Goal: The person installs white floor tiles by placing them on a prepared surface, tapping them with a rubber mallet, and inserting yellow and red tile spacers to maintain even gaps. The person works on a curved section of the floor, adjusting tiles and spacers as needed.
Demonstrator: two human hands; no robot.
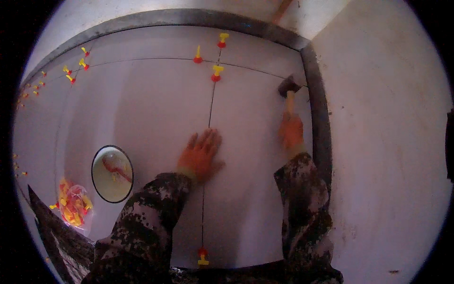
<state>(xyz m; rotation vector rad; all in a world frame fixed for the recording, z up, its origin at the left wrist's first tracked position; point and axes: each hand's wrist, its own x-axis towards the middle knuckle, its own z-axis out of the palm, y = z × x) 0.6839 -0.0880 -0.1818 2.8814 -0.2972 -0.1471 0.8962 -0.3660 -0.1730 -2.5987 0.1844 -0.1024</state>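
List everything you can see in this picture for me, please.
Floor tiles: several, pale grey, across the middle.
Levelling clips: many, red and yellow, along the tile joints.
Bag of clips: one, clear, lower left.
Round bowl: one, dark-rimmed, left of the hands.
Mallet: one, dark head, pale handle, at the right tile edge.
Dark border strip: one, along the top and right edges.
Left hand: flat across the joint.
Right hand: gripping the mallet handle.
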